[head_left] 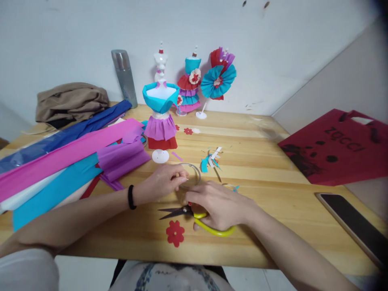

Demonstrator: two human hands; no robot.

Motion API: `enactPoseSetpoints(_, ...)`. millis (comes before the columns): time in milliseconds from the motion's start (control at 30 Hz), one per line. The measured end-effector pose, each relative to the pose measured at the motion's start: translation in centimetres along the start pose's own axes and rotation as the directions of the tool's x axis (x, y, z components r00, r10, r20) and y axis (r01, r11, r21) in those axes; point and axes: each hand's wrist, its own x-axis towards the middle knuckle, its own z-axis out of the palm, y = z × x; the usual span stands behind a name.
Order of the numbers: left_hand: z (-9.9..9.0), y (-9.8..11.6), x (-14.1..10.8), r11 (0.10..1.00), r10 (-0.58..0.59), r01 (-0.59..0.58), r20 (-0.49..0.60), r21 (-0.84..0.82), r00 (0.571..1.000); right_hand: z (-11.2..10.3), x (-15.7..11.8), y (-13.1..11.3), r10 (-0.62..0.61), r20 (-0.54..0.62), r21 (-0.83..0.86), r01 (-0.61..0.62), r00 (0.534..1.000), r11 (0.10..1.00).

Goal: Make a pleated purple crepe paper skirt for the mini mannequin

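Observation:
My left hand, wearing a black band at the wrist, is closed in a pinch; a tiny pale bit shows at its fingertips, too small to name. Just beyond those fingers lies a thin, clear-grey ring, perhaps a tape roll. My right hand is wrapped round the yellow handles of a pair of scissors, whose dark blades point left and stand apart. Something small and red shows by its fingers. Below the blades, a red paper flower lies flat near the table's front edge.
A small dress form in blue, purple and red paper stands ahead, with two more dressed forms behind. Crepe paper strips, a cloth and a flask are left. Paper scraps lie centrally; a phone and red bag are right.

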Motion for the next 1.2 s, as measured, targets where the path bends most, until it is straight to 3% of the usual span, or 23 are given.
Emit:
enactPoseSetpoints(133,-0.6,1.0,0.1,0.985,-0.068,0.052,-0.095,-0.166,0.993,0.0,0.1,-0.1,0.049,-0.01,-0.188,-0.05,0.999,0.981)
enactPoseSetpoints(267,-1.4,2.6,0.1,0.946,-0.072,0.016,-0.164,-0.323,0.984,-0.6,-0.6,-0.3,0.049,-0.113,-0.087,-0.059,0.992,0.994)
enactPoseSetpoints(333,-1.6,3.0,0.1,0.945,-0.071,0.006,-0.185,-0.328,0.98,-0.9,-0.8,-0.5,0.08,-0.247,0.0,-0.082,0.966,0.997)
enactPoseSetpoints(400,-1.7,3.2,0.1,0.949,-0.058,-0.005,-0.192,-0.314,0.98,-1.2,-0.6,-0.7,0.157,-0.465,0.107,-0.121,0.871,0.987)
enactPoseSetpoints(467,-1.6,3.3,0.2,0.955,-0.039,-0.019,-0.19,-0.297,0.981,-1.5,-0.1,-1.0,0.219,-0.65,0.189,-0.124,0.727,0.974)
enactPoseSetpoints(500,-1.5,3.3,0.2,0.958,-0.03,-0.027,-0.191,-0.286,0.981,-1.8,0.2,-1.2,0.223,-0.703,0.202,-0.112,0.675,0.973)
enactPoseSetpoints(533,-1.5,3.3,0.2,0.961,-0.017,-0.036,-0.191,-0.274,0.981,-2.0,0.6,-1.4,0.208,-0.729,0.195,-0.094,0.652,0.976)
enactPoseSetpoints(733,-1.7,3.7,0.0,0.971,0.007,-0.049,-0.177,-0.236,0.984,-3.3,2.0,-2.0,0.067,-0.692,0.029,-0.064,0.719,0.997)
enactPoseSetpoints(900,-2.2,3.9,-0.2,0.965,-0.007,-0.041,-0.184,-0.259,0.983,-4.2,2.7,-2.3,0.005,-0.695,-0.067,-0.072,0.719,0.995)
enactPoseSetpoints(1067,-3.0,5.6,-0.7,0.943,-0.021,-0.073,-0.278,-0.325,0.96,-5.1,3.8,-2.8,0.013,-0.787,-0.06,-0.098,0.617,0.993)
enactPoseSetpoints(1200,-4.3,7.2,-1.3,0.951,0.02,-0.165,-0.479,-0.261,0.877,-5.5,4.4,-2.7,0.045,-0.855,-0.029,-0.134,0.517,0.991)
